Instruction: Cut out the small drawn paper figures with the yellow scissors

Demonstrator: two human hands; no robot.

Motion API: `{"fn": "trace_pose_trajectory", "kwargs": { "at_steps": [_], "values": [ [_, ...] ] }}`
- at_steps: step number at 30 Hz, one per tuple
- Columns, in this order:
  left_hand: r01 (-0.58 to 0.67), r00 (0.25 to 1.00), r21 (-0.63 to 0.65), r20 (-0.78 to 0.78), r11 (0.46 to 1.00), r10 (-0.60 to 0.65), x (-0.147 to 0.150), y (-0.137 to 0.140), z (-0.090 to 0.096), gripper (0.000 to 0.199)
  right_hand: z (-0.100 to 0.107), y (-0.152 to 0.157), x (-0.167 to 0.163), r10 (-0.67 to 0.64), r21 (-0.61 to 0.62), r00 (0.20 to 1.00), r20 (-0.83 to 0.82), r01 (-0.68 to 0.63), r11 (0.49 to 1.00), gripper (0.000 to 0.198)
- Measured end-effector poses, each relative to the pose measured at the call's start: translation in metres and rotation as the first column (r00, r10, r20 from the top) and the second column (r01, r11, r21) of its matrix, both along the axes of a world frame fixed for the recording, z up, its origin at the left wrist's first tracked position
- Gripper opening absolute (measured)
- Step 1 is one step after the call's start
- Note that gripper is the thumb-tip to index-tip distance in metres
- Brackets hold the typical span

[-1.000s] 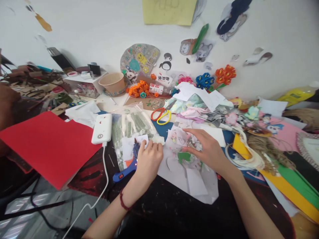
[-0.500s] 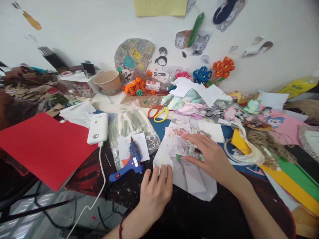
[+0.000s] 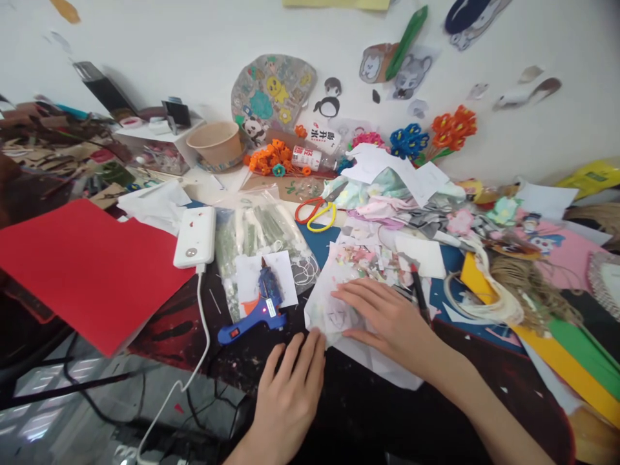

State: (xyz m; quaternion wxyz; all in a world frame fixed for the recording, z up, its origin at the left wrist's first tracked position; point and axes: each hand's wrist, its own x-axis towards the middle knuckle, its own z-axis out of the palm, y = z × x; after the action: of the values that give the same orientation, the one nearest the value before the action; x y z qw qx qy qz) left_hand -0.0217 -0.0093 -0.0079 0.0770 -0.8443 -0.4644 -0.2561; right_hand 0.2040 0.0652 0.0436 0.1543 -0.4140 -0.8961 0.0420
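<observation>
Presumably to catch drips, a white card (image 3: 287, 284) underlies the glue gun (image 3: 270, 290); the left hand (image 3: 291, 387), fingers loosely extended, meets the translucent sheet (image 3: 321, 303) at its near-left edge; the right hand (image 3: 387, 323), likewise unclenched, seemingly steadies it. A red-ended pen (image 3: 418, 290) now shows beyond, unlike earlier.

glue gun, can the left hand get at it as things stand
Probably yes: the blue glue gun lies just beyond the left hand, with nothing visible standing between them.
</observation>
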Motion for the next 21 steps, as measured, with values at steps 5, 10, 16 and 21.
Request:
{"fn": "trace_pose_trajectory", "kwargs": {
  "at_steps": [5,10,16,21],
  "values": [
    [-0.023,0.988,0.049,0.155,0.999,0.015,-0.008,-0.002,0.008,0.026,-0.006,0.001,-0.007,0.087,-0.019,0.996,0.022,-0.087,0.996,0.052],
    [-0.053,0.974,0.025,0.224,0.998,0.046,-0.009,-0.002,0.015,0.023,-0.010,-0.001,-0.008,0.092,-0.021,0.995,0.042,-0.091,0.996,0.054],
    [-0.043,0.970,-0.006,0.239,0.999,0.043,-0.007,-0.001,0.014,0.023,-0.008,0.001,-0.009,0.091,-0.031,0.993,0.077,-0.089,0.996,0.055],
    [-0.034,0.972,-0.013,0.232,0.999,0.036,-0.006,0.001,0.013,0.024,-0.011,0.001,-0.012,0.086,-0.022,0.990,0.110,-0.084,0.996,0.054]
  ]
}}
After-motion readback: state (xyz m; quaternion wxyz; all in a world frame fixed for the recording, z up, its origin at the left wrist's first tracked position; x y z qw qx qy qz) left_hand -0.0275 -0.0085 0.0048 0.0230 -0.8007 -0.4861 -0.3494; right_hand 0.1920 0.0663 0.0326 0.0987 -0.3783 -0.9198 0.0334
